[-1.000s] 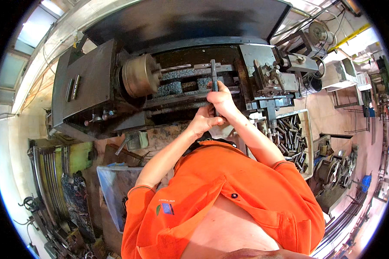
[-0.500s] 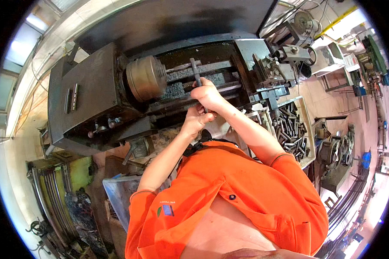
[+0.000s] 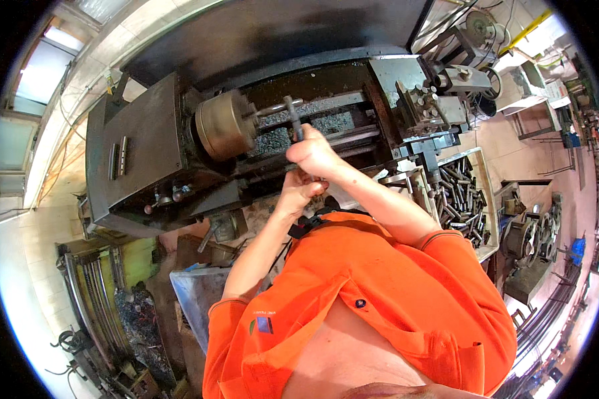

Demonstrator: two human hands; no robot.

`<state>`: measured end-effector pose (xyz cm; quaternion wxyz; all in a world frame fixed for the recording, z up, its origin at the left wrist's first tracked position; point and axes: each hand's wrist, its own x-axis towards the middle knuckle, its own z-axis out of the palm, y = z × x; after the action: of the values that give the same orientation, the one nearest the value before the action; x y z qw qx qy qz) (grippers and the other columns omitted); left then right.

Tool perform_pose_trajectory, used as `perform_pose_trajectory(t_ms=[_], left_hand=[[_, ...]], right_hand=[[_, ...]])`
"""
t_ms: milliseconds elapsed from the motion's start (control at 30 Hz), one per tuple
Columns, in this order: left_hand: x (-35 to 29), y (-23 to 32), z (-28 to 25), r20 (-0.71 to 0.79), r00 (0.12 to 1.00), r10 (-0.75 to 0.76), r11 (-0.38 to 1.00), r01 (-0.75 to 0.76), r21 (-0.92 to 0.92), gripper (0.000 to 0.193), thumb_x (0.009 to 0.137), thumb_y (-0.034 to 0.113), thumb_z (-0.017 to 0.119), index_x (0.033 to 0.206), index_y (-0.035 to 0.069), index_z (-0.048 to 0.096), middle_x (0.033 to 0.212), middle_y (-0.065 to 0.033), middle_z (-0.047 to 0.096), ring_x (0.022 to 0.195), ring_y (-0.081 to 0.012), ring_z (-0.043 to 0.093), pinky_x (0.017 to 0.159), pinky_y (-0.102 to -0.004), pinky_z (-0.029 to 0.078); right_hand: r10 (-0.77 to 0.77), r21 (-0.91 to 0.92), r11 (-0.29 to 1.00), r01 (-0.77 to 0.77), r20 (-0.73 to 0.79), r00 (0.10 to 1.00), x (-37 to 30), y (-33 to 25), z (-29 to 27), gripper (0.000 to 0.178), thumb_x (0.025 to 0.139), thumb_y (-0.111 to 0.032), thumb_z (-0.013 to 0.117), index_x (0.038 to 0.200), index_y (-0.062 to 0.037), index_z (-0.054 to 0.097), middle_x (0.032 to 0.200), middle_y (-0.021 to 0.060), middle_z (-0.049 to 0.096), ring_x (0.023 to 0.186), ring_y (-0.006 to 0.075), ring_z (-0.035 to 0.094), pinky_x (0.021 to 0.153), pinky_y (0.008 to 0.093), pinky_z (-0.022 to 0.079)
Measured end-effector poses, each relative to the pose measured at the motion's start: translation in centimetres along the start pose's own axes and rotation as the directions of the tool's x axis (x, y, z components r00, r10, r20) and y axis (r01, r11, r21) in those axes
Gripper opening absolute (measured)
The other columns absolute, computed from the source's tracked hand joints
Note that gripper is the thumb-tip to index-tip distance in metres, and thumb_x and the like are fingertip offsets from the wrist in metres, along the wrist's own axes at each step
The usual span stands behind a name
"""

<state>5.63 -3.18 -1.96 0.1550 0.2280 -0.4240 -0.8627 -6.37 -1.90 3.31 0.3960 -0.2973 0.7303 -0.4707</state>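
Note:
My right hand (image 3: pixel 313 150) is wrapped around a dark, narrow metal bar tool (image 3: pixel 293 114), whose upper end points away from me. Just below it, my left hand (image 3: pixel 301 191) is closed at the tool's near end, mostly hiding that end. The tool's far end crosses over a thin shiny rod (image 3: pixel 270 109) that sticks out of the lathe chuck (image 3: pixel 225 125); whether they touch I cannot tell. The chuck's jaws look smeared, as if turning. Both hands are in front of the lathe bed (image 3: pixel 353 136), above its near rail.
Grey metal chips (image 3: pixel 271 140) lie in the bed. The tool post (image 3: pixel 424 106) and tailstock (image 3: pixel 460 78) stand to the right. A shallow tray (image 3: pixel 491 229) of short metal pieces sits right of my arm. Levers (image 3: pixel 163 199) project from the headstock (image 3: pixel 140 143) at left.
Both hands and the tool have moved left along the rod toward the chuck, and the tool's tip sits slightly nearer me. The whole view has shifted a little. Both grips stay closed.

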Motion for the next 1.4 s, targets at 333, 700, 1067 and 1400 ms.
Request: perform_pose_trajectory(t_ms=[333, 700, 1067, 1400], left_hand=[[0.9, -0.7, 1.5, -0.022, 1.0, 0.018, 1.0, -0.018, 0.018, 0.035, 0.063, 0.013, 0.078, 0.085, -0.002, 0.056, 0.076, -0.0028, 0.057, 0.062, -0.0103, 0.054, 0.051, -0.0242, 0.041], [0.5, 0.4, 0.6, 0.036, 0.999, -0.031, 0.996, 0.028, 0.079, 0.036, 0.063, 0.024, 0.079, 0.077, 0.004, 0.052, 0.067, 0.0017, 0.051, 0.058, -0.0078, 0.048, 0.049, -0.0228, 0.039], [1.0, 0.4, 0.9, 0.092, 0.996, 0.006, 0.997, -0.013, 0.081, 0.026, 0.064, 0.013, 0.074, 0.077, 0.002, 0.055, 0.066, 0.0016, 0.053, 0.057, -0.0071, 0.051, 0.048, -0.0211, 0.039], [0.9, 0.2, 0.2, 0.03, 0.999, -0.017, 0.987, 0.012, 0.159, 0.027, 0.065, 0.02, 0.072, 0.069, 0.0, 0.055, 0.066, -0.0057, 0.058, 0.056, -0.0117, 0.055, 0.047, -0.0237, 0.044]], right_hand=[[-0.089, 0.015, 0.996, 0.09, -0.046, 0.995, 0.6, 1.8, -1.4, 0.025, 0.062, -0.013, 0.056, 0.079, 0.0017, 0.048, 0.069, 0.0116, 0.05, 0.066, 0.0181, 0.049, 0.061, 0.031, 0.042], [0.045, 0.214, 0.976, -0.038, -0.03, 0.999, -0.2, 0.3, -1.0, 0.017, 0.065, -0.01, 0.054, 0.076, 0.0004, 0.047, 0.065, 0.0064, 0.046, 0.064, 0.0169, 0.045, 0.058, 0.0317, 0.04], [-0.016, 0.162, 0.986, 0.03, -0.086, 0.996, 0.4, 1.2, -1.0, 0.019, 0.063, -0.012, 0.057, 0.073, 0.0006, 0.047, 0.063, 0.0083, 0.051, 0.059, 0.0167, 0.049, 0.055, 0.0324, 0.043], [0.074, 0.066, 0.995, -0.073, -0.005, 0.997, 0.8, 1.0, -0.2, 0.027, 0.064, -0.016, 0.057, 0.079, 0.0046, 0.049, 0.069, 0.0161, 0.055, 0.064, 0.0228, 0.056, 0.058, 0.0334, 0.046]])
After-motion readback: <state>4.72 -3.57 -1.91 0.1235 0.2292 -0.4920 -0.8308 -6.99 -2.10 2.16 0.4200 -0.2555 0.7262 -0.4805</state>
